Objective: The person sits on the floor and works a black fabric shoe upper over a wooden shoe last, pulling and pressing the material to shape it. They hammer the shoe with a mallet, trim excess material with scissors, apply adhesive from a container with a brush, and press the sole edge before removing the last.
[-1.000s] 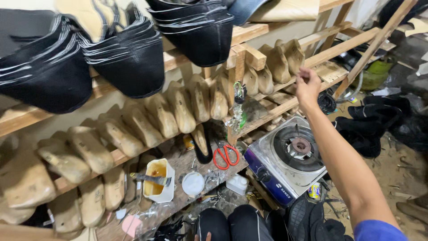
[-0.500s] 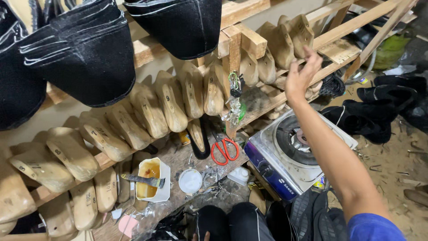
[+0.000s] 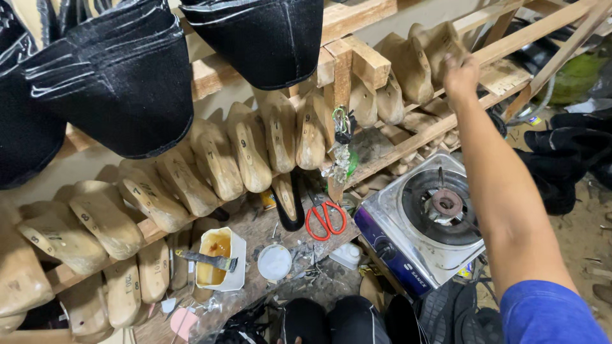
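Lasts, far right shelf: I count four.
Right hand (image 3: 460,75): arm outstretched, fingers closed on a wooden last (image 3: 440,41).

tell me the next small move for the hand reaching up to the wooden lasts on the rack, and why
Probably close the fingers round the wooden shoe last at the right end of the upper rack rail. The right hand is up against that last, fingers on it, but a firm grip cannot be seen. The last leans among its neighbours, so a secure hold should come before lifting. The left hand is out of view.
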The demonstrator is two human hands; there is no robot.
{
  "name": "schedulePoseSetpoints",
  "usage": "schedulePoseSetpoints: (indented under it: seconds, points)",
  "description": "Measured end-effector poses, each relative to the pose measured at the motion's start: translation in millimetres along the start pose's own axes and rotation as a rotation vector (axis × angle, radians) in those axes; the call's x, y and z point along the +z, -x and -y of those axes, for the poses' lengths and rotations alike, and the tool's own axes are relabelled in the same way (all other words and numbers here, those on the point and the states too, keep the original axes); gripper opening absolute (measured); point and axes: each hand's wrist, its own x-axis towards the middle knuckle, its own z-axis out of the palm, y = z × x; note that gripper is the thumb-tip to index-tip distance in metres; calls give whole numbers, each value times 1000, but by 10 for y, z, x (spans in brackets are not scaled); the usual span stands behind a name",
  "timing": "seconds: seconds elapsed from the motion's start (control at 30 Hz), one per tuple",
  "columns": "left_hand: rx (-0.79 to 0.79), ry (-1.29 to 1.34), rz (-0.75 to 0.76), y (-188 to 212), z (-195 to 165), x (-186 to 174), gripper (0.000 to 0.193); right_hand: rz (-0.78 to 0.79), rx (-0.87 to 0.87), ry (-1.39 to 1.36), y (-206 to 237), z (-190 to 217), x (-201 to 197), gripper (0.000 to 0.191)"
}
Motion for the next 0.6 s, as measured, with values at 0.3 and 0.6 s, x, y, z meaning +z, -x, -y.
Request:
schedulePoseSetpoints:
  seconds: [0.3,0.6]
  points:
    - [9,1,-10,58,-11,129,36,193,-39,55,64,-82,-140,29]
    - [22,-3,-40,-92,-16,-4,34,-78,-167,78,526,-4,-118,41]
